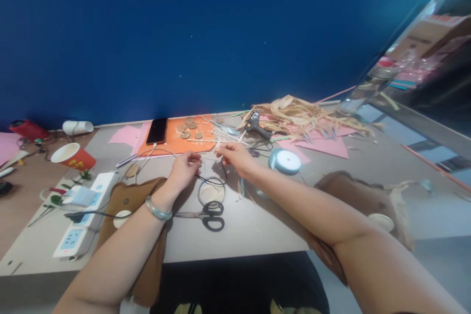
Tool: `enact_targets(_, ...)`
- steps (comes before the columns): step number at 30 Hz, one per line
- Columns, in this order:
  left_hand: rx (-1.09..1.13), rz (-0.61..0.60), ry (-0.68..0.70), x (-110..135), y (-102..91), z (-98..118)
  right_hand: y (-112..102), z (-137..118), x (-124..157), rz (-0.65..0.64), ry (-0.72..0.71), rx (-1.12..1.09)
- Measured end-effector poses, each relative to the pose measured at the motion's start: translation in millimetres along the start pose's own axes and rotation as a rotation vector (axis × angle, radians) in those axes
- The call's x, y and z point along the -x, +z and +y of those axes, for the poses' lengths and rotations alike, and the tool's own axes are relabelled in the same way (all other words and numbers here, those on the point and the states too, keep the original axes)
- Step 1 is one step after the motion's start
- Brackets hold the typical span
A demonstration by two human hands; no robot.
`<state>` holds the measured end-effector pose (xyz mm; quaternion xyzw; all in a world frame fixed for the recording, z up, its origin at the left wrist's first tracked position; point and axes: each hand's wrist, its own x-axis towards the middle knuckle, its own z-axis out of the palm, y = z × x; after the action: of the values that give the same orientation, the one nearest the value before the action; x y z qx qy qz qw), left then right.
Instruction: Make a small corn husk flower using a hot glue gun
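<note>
My left hand (186, 167) rests on the grey table (257, 225) with its fingers pinched together on something thin that I cannot make out. A pale green bangle (157, 211) sits on that wrist. My right hand (235, 155) is a little to the right, fingers pinched on a thin pale strip (218, 146) that points toward the left hand. Just below both hands lies a dark wire ring (211, 190), and black-handled scissors (206, 216) lie in front of it.
An orange sheet (176, 144) holds a black phone (157, 130) and small brown discs (189, 130). A black glue gun (255, 126), a heap of dried straw (298, 115), pink paper (326, 146), a ribbon roll (287, 161), a white power strip (84, 216), a red paper cup (71, 156) and brown cloth (132, 206) surround the hands.
</note>
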<state>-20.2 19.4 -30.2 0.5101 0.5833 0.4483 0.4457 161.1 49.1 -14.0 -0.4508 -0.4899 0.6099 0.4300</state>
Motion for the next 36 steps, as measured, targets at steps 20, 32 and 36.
enact_targets(20,0.117,-0.155,0.001,13,5.5,22,8,4,13,-0.191,0.020,-0.050)
enact_targets(32,0.232,-0.170,0.006,15,0.0,22,-13,-39,13,-0.279,-0.136,0.234)
enact_targets(36,0.292,-0.157,-0.020,14,0.5,20,-25,-60,17,-0.203,-0.235,0.404)
